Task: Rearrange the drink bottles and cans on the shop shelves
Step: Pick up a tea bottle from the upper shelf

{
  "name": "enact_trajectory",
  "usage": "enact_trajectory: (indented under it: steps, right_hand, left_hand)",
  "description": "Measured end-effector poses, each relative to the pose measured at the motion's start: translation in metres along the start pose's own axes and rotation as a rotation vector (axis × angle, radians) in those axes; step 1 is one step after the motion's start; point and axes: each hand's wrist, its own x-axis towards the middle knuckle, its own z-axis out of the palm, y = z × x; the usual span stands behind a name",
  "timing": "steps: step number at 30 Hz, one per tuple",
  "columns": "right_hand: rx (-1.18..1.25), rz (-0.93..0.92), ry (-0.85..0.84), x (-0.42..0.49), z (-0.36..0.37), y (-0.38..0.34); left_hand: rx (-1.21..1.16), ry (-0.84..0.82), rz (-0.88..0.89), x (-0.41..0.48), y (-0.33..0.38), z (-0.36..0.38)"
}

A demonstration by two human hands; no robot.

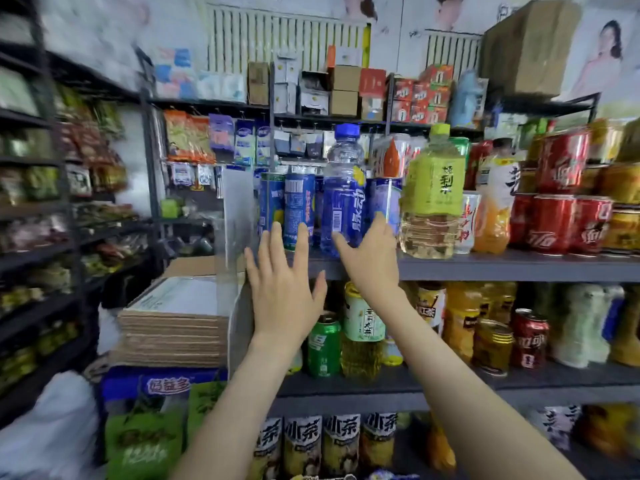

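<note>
While both bare forearms reach up from six o'clock, the left hand (282, 289) is raised flat, palm to the shelves, fingers spread and holding nothing; its fingertips overlap the foot of a blue can (298, 209) with a barcode. The right hand (372, 252) is open too, thumb at nine o'clock, fingers loosely spread just beside the base of the blue-capped bottle (343, 192), whose blue label carries large white Chinese characters; whether it touches is unclear. That bottle stands on the grey shelf (485, 266). At its three o'clock stands a green-labelled tea bottle (433, 192), and further right red Coca-Cola cans (561, 192).
</note>
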Motion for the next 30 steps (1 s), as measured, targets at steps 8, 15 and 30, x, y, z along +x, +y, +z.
enact_trajectory:
  steps: [8,15,30]
  right_hand:
    - [0.254,0.111,-0.198,0.027,0.003,0.004]
    - [0.297,0.103,-0.152,0.023,-0.008,0.001]
    - [0.220,-0.003,-0.287,-0.109,-0.113,0.094]
  left_hand:
    - [0.093,-0.023,-0.086,0.000,0.026,-0.008]
    - [-0.432,0.062,-0.292,0.008,0.045,-0.045]
    - [-0.983,-0.341,-0.386,-0.043,0.138,-0.033]
